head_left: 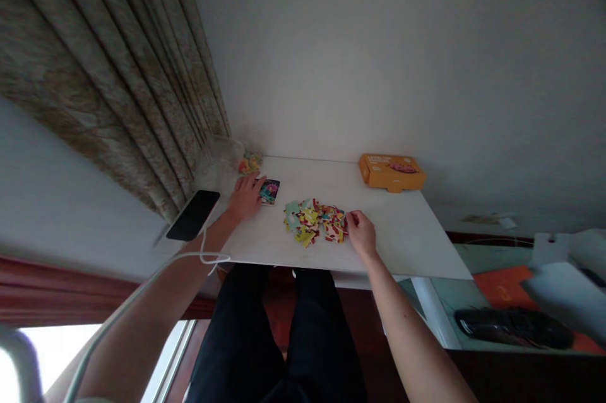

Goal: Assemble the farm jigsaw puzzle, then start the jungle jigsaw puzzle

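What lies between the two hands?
The head view shows a small dark picture card beside the left hand and a loose pile of colourful jigsaw pieces by the right hand.

A white table top (402, 239) is seen, and 1 loose pile of colourful jigsaw puzzle pieces (313, 221) is lying near its middle. 1 orange cardboard box (391, 172) is placed at the far edge, and 1 black smartphone (193, 215) is placed at the left edge. 1 small dark printed card (269, 192) is laid near the pile, and 1 clear plastic bag (226, 153) is set in the far left corner.
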### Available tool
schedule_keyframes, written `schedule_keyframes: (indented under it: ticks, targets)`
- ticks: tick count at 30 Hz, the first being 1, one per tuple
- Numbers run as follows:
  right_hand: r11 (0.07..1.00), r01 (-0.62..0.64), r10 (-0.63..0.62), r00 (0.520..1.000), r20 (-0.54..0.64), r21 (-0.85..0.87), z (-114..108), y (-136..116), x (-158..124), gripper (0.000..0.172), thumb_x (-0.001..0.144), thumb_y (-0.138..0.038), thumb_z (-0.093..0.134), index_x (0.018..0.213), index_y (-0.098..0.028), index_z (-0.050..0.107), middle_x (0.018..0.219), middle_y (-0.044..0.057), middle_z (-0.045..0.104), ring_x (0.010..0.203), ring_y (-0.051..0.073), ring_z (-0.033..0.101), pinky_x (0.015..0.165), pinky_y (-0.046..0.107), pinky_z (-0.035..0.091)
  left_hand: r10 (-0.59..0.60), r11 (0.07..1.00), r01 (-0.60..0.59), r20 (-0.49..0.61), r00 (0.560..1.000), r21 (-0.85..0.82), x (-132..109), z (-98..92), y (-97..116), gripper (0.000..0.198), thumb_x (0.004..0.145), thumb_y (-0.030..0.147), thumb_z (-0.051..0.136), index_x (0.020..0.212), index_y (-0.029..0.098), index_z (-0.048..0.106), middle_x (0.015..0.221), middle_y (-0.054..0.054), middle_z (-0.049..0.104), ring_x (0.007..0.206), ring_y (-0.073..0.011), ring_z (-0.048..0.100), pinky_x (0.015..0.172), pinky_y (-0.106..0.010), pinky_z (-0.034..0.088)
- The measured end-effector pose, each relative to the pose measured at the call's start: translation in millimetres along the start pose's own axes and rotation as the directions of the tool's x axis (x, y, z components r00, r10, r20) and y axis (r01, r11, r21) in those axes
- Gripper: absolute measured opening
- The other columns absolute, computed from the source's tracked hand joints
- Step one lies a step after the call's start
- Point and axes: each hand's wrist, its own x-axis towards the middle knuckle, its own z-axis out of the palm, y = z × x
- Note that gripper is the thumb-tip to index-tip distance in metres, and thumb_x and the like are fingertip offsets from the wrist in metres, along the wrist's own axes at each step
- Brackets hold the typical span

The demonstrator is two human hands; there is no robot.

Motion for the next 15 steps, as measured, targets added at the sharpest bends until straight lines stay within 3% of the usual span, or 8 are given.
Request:
schedule_keyframes:
  ticks: [3,8,11,15]
  targets:
    - [1.0,0.002,-0.002,1.0,0.009,0.005,-0.2,0.2,-0.1,0.045,0.097,-0.057,0.041,0.086,-0.022,0.067,0.081,0.007,0.072,0.073,0.022,0.062,0.068,0.031,0.041,0.06,0.996,-0.048,0.161,0.985,-0.078,1.9,10.6,-5.5,0.084,0.076,0.008,0.057,0.157,0.019,0.038,0.165,-0.015,0.033,0.15,-0.0324,0.037,0.122,-0.044,0.033]
    - [1.0,0.005,-0.005,1.0,0.007,-0.002,0.7,1.4,-0.4,0.045,0.097,-0.058,0.041,0.086,-0.022,0.066,0.082,0.008,0.071,0.072,0.021,0.061,0.068,0.031,0.04,0.026,0.997,0.0,0.361,0.932,-0.073,11.0,20.5,-27.0,0.092,0.073,0.0,0.051,0.161,0.019,0.03,0.169,-0.016,0.025,0.151,-0.028,0.036,0.117,-0.039,0.039]
    - [1.0,0.012,-0.012,1.0,0.006,0.002,1.0,1.5,-0.4,0.044,0.096,-0.057,0.041,0.086,-0.022,0.065,0.081,0.007,0.07,0.072,0.021,0.06,0.068,0.031,0.039,0.057,0.995,-0.021,0.383,0.922,-0.096,16.4,24.1,-34.4,0.089,0.076,-0.002,0.048,0.16,0.022,0.033,0.167,-0.013,0.032,0.151,-0.0254,0.037,0.118,-0.039,0.038]
    - [1.0,0.006,-0.006,1.0,0.006,0.008,1.0,1.6,-0.1,0.045,0.097,-0.058,0.04,0.086,-0.022,0.065,0.08,0.007,0.07,0.072,0.021,0.06,0.068,0.031,0.039,0.075,0.99,-0.026,0.349,0.934,-0.142,21.3,27.9,-34.7,0.083,0.08,0.002,0.05,0.158,0.025,0.038,0.157,-0.012,0.047,0.14,-0.0259,0.053,0.114,-0.041,0.042]
